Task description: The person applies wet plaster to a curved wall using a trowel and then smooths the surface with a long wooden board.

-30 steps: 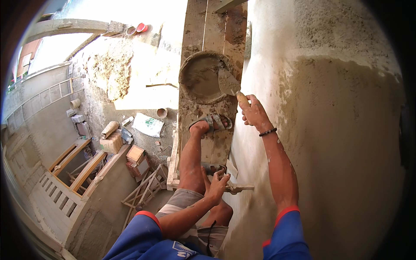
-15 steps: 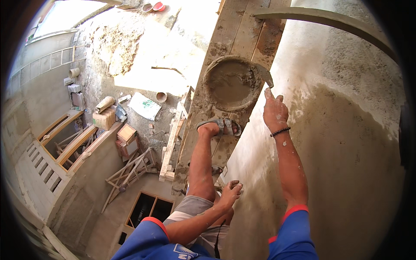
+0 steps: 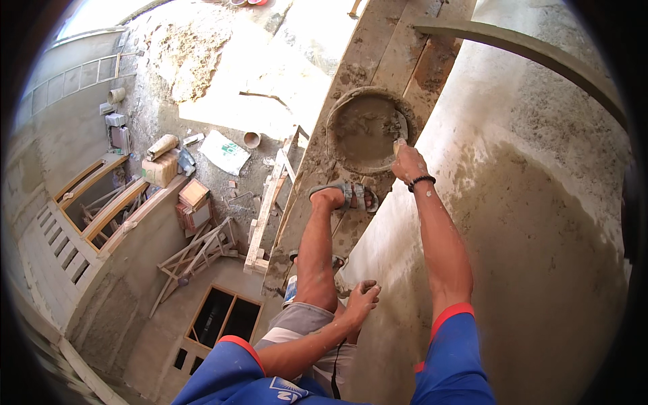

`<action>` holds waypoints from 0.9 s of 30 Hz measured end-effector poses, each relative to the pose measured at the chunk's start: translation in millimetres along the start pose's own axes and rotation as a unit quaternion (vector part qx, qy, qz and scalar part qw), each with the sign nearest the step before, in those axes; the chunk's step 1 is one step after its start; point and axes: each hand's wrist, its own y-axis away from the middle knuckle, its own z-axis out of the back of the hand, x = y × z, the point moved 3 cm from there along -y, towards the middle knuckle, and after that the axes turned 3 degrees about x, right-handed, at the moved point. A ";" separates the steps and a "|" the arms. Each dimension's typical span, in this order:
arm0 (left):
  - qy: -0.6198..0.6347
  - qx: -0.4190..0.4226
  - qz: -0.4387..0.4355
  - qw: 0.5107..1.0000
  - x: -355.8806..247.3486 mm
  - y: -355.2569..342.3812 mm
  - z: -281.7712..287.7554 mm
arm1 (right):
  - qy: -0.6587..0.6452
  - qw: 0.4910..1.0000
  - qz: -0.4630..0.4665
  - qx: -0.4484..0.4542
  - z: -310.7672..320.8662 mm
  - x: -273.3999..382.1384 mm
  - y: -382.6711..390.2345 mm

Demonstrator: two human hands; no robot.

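Note:
On the plank scaffold (image 3: 378,57) stands a round tub (image 3: 331,138) of wet grey mortar (image 3: 364,135). My right hand (image 3: 409,164), with a dark beaded bracelet at its wrist, is closed round the handle of a trowel (image 3: 403,127). The trowel's blade is inside the tub by its right side, partly in the mortar. Lower down, beside my knee and near the wall, my left hand (image 3: 361,302) is closed with curled fingers. What it holds, if anything, I cannot make out.
A plastered wall (image 3: 533,250), darker and damp-looking lower down, runs along the right. A curved strip (image 3: 520,39) crosses the scaffold's far end. My sandalled foot (image 3: 347,197) rests on the planks. Far below left lie a white sack (image 3: 225,154), a wooden trestle (image 3: 196,260) and window frames (image 3: 224,317).
My right hand has moved left and slightly down to the tub's edge, and the trowel blade has gone from over the rim into the tub. My left hand has barely moved.

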 end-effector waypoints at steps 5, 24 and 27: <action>0.013 -0.013 0.001 1.000 6.3 -3.8 -3.1 | -0.040 0.998 0.041 0.020 -1.2 14.7 25.7; -0.014 -0.009 0.013 1.000 17.7 -2.1 -21.3 | 0.011 0.998 0.067 -0.015 -15.0 37.7 96.9; -0.030 0.007 0.015 0.999 26.1 -8.8 -20.8 | 0.091 0.994 0.045 -0.031 -72.8 22.4 54.2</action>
